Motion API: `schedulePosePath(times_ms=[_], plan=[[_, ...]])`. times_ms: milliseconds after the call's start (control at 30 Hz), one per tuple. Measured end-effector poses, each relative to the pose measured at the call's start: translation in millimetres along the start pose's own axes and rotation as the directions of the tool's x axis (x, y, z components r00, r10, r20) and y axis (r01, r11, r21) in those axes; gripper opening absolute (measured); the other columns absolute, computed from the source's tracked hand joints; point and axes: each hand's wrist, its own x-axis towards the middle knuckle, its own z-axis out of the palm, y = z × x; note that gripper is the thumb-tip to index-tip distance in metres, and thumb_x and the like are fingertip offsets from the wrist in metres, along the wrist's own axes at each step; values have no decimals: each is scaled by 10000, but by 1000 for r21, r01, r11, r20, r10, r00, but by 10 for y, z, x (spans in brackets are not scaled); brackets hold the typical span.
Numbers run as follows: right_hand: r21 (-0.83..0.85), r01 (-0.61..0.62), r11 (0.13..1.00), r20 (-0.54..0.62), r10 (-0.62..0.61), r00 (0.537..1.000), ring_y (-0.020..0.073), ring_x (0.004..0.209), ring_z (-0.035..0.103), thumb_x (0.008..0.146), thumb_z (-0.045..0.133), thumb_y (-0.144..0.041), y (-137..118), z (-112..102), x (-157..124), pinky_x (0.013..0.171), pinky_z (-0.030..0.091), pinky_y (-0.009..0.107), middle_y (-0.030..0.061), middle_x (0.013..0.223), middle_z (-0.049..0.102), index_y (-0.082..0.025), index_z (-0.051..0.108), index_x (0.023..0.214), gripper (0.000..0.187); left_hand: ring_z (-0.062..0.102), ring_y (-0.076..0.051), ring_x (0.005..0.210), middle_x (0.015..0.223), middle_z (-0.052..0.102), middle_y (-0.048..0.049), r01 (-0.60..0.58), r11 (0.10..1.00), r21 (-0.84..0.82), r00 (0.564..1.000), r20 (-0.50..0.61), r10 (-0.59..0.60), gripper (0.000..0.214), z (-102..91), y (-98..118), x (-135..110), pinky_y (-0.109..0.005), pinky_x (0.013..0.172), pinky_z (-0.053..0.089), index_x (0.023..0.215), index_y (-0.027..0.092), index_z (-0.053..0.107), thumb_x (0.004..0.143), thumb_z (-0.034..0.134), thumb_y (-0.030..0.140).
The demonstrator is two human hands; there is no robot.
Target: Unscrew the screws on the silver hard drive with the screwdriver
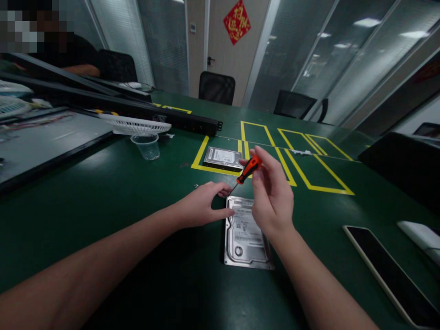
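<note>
Left hand: the left hand (202, 206) is spread open on the green table (137, 192). Its thumb and fingers sit on each side of the far left corner of the hard drive (244, 238).
Right hand: the right hand (273, 197) is closed around a screwdriver (248, 169) with an orange and black handle, held up in the fingertips.
Screwdriver tip: it points down and left at that same corner, close to the left fingers. I cannot tell if it touches the drive.
Hard drive: it lies flat, label up, right in front of the person, between the two arms.
Nearby: a second hard drive (222, 158) lies in a yellow tape box (199, 158), well apart. A plastic cup (147, 145) stands farther left. A tiny bit (196, 185), maybe a screw, lies by the left hand.
What could go wrong: the thin tip could slip and poke a left finger, because they are so close. It could also scratch the drive. The light hold could let the drive slide. A small loose screw could roll away on the dark table.
</note>
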Motion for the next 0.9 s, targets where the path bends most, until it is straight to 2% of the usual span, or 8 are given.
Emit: schedulePosePath(times_ms=[100, 200, 300, 400, 467, 533, 700, 900], plan=[[-34, 22, 999, -33, -23, 999, 248, 1215, 715, 1068, 532, -229, -1, 1, 7, 1028, 650, 506, 76, 1400, 688, -354, 543, 1533, 481, 710, -310, 1190, 1287, 733, -136, 1, 1000, 3, 1000, 5, -1, 531, 1, -8, -4, -475, 1045, 570, 1320, 190, 646, 908, 803, 486], [-110, 40, 993, -86, -49, 995, 231, 1068, 713, 1012, 653, -244, 3, 0, 18, 958, 656, 480, 68, 1263, 693, -344, 607, 1446, 447, 704, -313, 1208, 1306, 728, -136, 10, 1000, 1, 1000, 11, -10, 556, -2, -4, -8, -482, 1061, 562, 1346, 193, 639, 910, 804, 497], [-83, 18, 996, -90, -25, 996, 251, 1102, 714, 996, 681, -259, 1, 9, 15, 958, 665, 500, 79, 1280, 687, -341, 601, 1442, 460, 705, -319, 1206, 1306, 730, -133, 22, 1000, 3, 1000, 12, -22, 560, -6, 3, -9, -489, 1058, 561, 1347, 202, 642, 908, 807, 507], [26, -15, 1000, -44, 16, 999, 269, 1242, 710, 1033, 610, -262, -13, 28, -4, 1032, 666, 522, 101, 1438, 648, -338, 548, 1513, 490, 714, -318, 1185, 1286, 738, -133, 11, 1000, 7, 1000, 7, -11, 544, -5, -4, -6, -482, 1042, 568, 1329, 197, 649, 902, 810, 492], [66, -22, 998, -25, 24, 999, 253, 1245, 718, 1061, 545, -260, -23, 40, -15, 1050, 666, 515, 100, 1500, 619, -341, 533, 1531, 477, 718, -312, 1176, 1280, 740, -129, 0, 1000, 9, 1000, 4, -1, 533, -1, -13, -5, -478, 1035, 573, 1322, 204, 650, 902, 810, 491], [54, -12, 998, -42, 15, 999, 245, 1206, 729, 1069, 526, -260, -24, 44, -18, 1032, 671, 506, 96, 1471, 631, -344, 544, 1518, 457, 717, -309, 1180, 1287, 738, -126, 0, 1000, 7, 1000, 3, 0, 537, 2, -19, -6, -479, 1037, 576, 1330, 213, 647, 905, 808, 499], [-76, 22, 997, -123, -31, 992, 230, 1040, 708, 1000, 679, -265, 3, 19, 11, 922, 655, 469, 64, 1248, 683, -351, 588, 1434, 452, 710, -317, 1210, 1307, 729, -136, 16, 1000, 0, 1000, 9, -16, 564, 1, -5, -13, -485, 1062, 570, 1355, 203, 639, 906, 806, 499], [-98, 27, 995, -75, -35, 997, 232, 1043, 710, 1007, 679, -278, -10, 4, 25, 926, 653, 478, 64, 1242, 695, -356, 603, 1445, 451, 709, -315, 1202, 1295, 731, -140, 11, 1000, 0, 1000, 7, -11, 556, -1, -4, 1, -481, 1059, 568, 1343, 188, 645, 910, 806, 496]])
